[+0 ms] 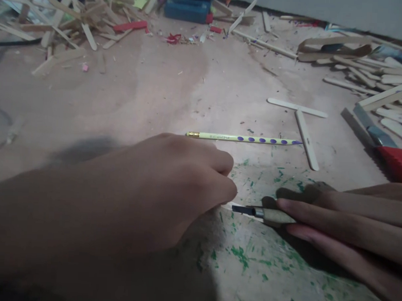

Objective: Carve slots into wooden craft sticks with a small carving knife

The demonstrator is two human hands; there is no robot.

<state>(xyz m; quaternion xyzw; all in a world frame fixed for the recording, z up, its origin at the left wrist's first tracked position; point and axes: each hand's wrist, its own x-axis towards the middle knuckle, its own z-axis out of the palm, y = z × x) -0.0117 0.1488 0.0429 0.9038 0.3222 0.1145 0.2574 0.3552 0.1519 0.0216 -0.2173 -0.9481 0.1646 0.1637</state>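
Observation:
My left hand (173,185) lies knuckles-up in the middle foreground, fingers curled, pressing down on something flat and pale whose edge shows just past the knuckles; what it is stays hidden. My right hand (347,223) comes in from the right with fingers stretched along a small knife with a wooden handle (278,215). The knife's dark blade (243,210) points left toward my left knuckles. A yellow pencil with purple dots (244,138) lies on the floor just beyond my left hand.
Two flat wooden sticks (305,128) lie right of the pencil. A saw with a red handle (381,145) rests at the right edge. Heaps of wooden sticks (367,69) fill the far right and far left (60,15). A blue box (187,9) stands at the back. Green paint flecks (243,254) mark the floor.

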